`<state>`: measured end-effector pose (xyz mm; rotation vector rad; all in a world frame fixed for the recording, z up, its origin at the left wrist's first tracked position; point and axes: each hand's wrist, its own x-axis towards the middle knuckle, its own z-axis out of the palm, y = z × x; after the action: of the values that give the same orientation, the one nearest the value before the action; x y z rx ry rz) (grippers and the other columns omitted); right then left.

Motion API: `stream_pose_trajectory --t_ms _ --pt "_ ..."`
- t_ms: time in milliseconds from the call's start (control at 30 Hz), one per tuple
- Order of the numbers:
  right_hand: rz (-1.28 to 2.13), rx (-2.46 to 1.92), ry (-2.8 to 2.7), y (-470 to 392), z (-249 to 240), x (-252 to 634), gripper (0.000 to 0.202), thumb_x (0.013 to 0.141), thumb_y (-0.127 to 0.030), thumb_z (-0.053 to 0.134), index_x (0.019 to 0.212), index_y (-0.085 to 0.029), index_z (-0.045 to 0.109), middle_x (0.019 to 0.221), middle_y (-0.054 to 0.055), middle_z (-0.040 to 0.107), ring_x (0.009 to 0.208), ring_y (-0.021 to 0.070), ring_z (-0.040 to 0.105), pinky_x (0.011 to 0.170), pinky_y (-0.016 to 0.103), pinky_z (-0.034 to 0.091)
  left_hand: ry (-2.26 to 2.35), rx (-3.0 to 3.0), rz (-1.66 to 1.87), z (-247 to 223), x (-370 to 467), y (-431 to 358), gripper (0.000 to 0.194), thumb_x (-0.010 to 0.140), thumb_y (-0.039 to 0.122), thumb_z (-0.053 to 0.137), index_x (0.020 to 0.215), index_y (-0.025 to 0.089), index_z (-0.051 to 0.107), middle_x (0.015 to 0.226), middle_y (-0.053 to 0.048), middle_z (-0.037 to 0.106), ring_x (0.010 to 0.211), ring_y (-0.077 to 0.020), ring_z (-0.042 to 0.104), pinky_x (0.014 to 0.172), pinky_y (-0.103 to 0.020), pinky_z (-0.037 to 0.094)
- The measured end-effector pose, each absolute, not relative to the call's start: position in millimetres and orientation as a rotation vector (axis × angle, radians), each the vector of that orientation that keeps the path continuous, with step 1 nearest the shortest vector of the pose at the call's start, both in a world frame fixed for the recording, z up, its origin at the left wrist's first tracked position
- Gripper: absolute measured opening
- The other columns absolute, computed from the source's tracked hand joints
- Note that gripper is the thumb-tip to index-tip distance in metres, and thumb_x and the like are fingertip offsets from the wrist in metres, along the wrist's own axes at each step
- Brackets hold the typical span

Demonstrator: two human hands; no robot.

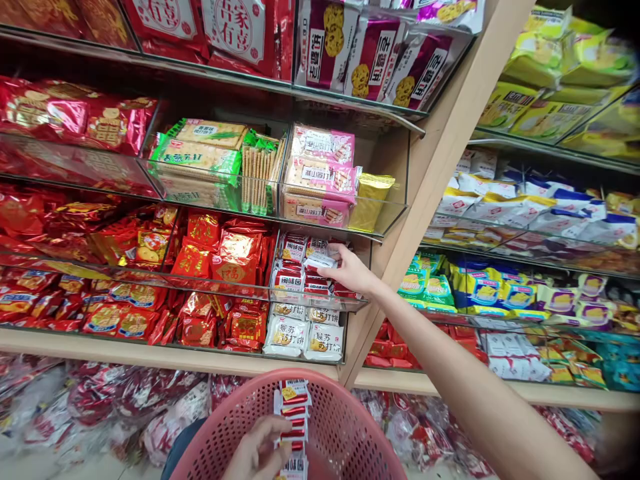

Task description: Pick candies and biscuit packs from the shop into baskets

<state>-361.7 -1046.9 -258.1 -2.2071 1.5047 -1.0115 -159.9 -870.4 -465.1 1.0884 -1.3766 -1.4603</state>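
At stocked shelves (pixel 437 167), a person's right hand (pixel 352 272), nearly closed, pinches a packet (pixel 321 262) in a clear-fronted bin (pixel 357 305), left hand (pixel 261 451) half-curled against more packets (pixel 296 437) inside a pink basket (pixel 225 427), that grip unclear.

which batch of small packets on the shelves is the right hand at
The red-and-white packets, directly above the white packets and right of the shiny red-and-gold packets; the right hand has its fingers on this batch alone.
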Motion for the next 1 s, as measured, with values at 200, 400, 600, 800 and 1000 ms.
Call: stream_pose_trajectory --t_ms 200,400,600,800,1000 --pt "-0.993 -1.612 1.137 -976 -241 -371 0.06 0.07 -0.035 0.07 0.123 -0.022 0.044 0.105 0.006 0.061 0.097 0.0191 0.057 0.088 0.038 0.044 -1.41 1.092 -1.259 -417 -155 -886 0.031 0.077 0.044 0.058 0.098 0.022 0.062 0.112 -0.009 0.062 0.109 -0.0255 0.054 0.099 -0.042 0.038" --pt "-0.689 -1.201 0.801 -944 -254 -377 0.035 0.075 -0.032 0.067 0.107 -0.022 0.056 0.116 0.006 0.055 0.093 0.0157 0.057 0.083 0.035 0.049 -1.381 0.913 -1.078 -344 -158 -908 0.046 0.078 0.038 0.059 0.12 0.025 0.045 0.132 -0.008 0.047 0.124 -0.0225 0.042 0.105 -0.042 0.033" --pt "-0.548 -1.121 0.786 -941 -273 -368 0.032 0.077 -0.034 0.066 0.105 -0.022 0.056 0.112 0.005 0.055 0.09 0.0158 0.057 0.073 0.033 0.054 -1.499 0.703 -1.096 -313 -174 -919 0.065 0.069 0.025 0.069 0.129 0.02 0.043 0.13 -0.011 0.048 0.123 -0.027 0.042 0.106 -0.046 0.03" --pt "-0.451 -1.075 0.717 -935 -290 -360 0.043 0.078 -0.031 0.065 0.118 -0.025 0.05 0.109 0.005 0.057 0.077 0.0111 0.061 0.072 0.028 0.052 -1.475 0.683 -1.327 -321 -168 -917 0.061 0.068 0.024 0.069 0.125 0.021 0.047 0.104 -0.008 0.064 0.096 -0.0237 0.059 0.09 -0.042 0.044" --pt "-0.605 -0.985 0.511 -923 -322 -339 0.034 0.083 -0.034 0.057 0.115 -0.024 0.051 0.11 0.005 0.059 0.089 0.0146 0.061 0.08 0.033 0.048 -1.226 0.735 -1.446 -353 -162 -913 0.055 0.065 0.031 0.073 0.115 0.019 0.055 0.11 -0.009 0.064 0.099 -0.0249 0.059 0.089 -0.04 0.046"
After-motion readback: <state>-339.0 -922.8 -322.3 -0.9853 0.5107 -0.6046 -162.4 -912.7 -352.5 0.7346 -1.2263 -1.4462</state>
